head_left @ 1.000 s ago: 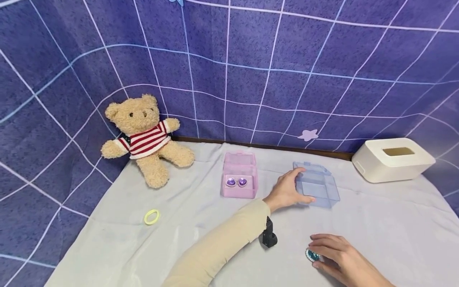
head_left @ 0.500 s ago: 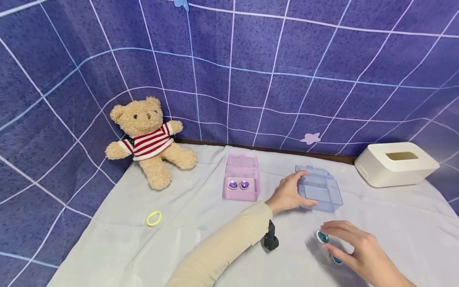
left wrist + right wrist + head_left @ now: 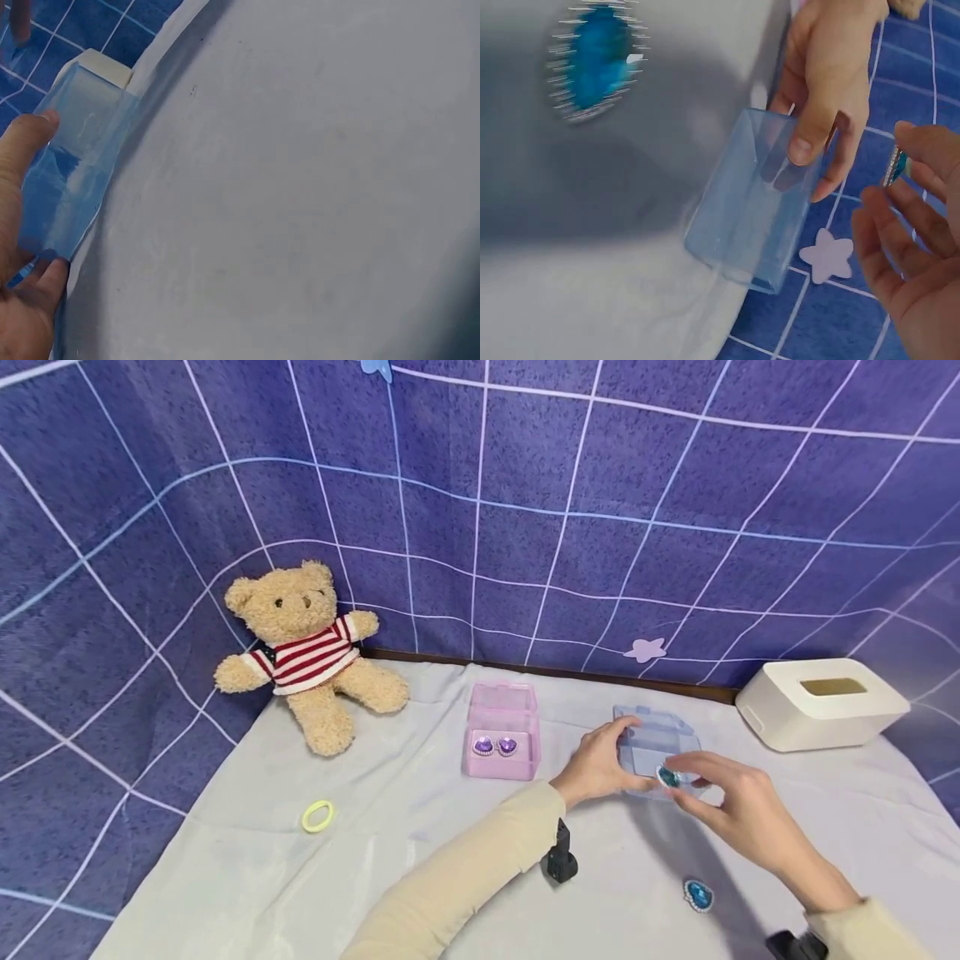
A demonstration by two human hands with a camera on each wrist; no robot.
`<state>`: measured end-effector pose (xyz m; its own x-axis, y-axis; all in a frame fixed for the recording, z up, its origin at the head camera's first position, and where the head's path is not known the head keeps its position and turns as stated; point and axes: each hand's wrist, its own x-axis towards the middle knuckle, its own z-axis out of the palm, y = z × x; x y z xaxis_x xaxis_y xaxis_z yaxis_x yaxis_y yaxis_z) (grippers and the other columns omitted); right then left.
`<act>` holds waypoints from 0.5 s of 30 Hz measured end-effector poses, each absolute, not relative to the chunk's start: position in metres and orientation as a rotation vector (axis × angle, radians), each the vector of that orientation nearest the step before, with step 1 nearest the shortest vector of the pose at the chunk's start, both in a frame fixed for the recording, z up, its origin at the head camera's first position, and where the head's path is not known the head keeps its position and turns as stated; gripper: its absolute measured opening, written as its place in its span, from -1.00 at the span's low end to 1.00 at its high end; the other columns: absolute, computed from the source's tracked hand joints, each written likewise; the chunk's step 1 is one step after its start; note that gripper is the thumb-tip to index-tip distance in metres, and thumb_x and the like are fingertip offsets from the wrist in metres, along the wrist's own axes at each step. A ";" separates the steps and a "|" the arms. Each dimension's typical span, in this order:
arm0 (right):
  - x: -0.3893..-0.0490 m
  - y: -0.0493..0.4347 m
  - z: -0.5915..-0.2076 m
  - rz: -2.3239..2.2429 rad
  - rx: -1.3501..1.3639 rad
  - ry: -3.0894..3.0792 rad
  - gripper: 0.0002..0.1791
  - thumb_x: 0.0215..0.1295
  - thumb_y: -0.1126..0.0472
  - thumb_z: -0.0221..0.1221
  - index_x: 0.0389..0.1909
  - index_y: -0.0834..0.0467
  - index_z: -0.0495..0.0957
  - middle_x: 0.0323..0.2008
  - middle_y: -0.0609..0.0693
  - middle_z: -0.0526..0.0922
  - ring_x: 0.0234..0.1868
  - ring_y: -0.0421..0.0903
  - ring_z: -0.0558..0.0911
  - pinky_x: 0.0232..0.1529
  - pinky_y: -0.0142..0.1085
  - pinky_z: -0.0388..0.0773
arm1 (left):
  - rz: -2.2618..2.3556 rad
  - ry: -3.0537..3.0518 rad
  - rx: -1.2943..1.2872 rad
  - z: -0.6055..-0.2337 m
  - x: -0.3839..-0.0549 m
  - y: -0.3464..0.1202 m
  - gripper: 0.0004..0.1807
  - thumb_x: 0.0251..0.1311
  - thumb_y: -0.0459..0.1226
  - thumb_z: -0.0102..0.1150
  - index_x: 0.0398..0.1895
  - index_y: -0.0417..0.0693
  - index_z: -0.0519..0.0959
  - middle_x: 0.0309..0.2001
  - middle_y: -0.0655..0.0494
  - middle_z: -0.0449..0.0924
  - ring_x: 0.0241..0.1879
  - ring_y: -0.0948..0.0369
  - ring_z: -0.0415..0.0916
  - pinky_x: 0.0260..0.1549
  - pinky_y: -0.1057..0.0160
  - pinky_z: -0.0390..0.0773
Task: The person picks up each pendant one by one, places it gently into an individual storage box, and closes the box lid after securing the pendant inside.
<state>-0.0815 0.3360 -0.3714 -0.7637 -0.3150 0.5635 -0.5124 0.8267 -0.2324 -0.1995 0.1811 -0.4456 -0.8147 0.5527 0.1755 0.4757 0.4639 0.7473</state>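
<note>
My left hand (image 3: 596,764) grips the left side of an open, clear blue plastic box (image 3: 654,735), its thumb at the front wall. In the left wrist view the thumb and fingers span the blue box (image 3: 82,165). My right hand (image 3: 738,806) pinches a teal gem ornament (image 3: 667,777) with a rhinestone edge, over the front of the box. The right wrist view shows this gem ornament (image 3: 895,166) edge-on between thumb and fingers. A second blue heart-shaped gem ornament (image 3: 698,895) lies on the cloth, below the right hand.
An open pink box (image 3: 502,767) holds two purple gem ornaments (image 3: 496,746). A teddy bear (image 3: 313,660) sits at the back left. In front of it lies a yellow ring (image 3: 317,817). A white tissue box (image 3: 821,706) stands at the back right, beside the curtain.
My right hand has lifted the teal gem ornament off the cloth and carried it forward to the blue box. The second gem ornament has come into full view. The left hand stays on the box.
</note>
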 end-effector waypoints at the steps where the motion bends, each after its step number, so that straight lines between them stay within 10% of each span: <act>1: -0.089 0.336 -0.373 0.502 0.597 -2.500 -0.58 -0.19 0.41 0.47 -0.20 0.16 0.67 -0.22 0.02 0.74 -0.35 -0.07 0.69 -0.41 -0.57 0.56 | 1.282 2.610 0.921 -0.446 -0.200 0.181 -0.02 -0.30 0.05 0.60 0.31 0.25 0.32 0.17 0.22 0.54 0.08 0.31 0.47 0.06 0.38 0.46; 15: -0.141 0.341 -0.397 0.677 0.421 -2.770 -0.77 0.03 0.35 0.40 -0.25 0.26 0.66 -0.31 0.15 0.74 -0.40 0.03 0.72 -0.46 -0.31 0.67 | 1.298 2.586 0.934 -0.447 -0.201 0.180 -0.02 -0.29 0.07 0.58 0.31 0.25 0.33 0.14 0.25 0.54 0.09 0.29 0.45 0.02 0.35 0.46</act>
<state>-0.1408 0.3405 -0.3972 -0.9245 -0.2159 0.3141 -0.3365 0.8496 -0.4063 -0.2009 0.1802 -0.4474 -0.8068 0.5641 0.1756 0.4780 0.4486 0.7552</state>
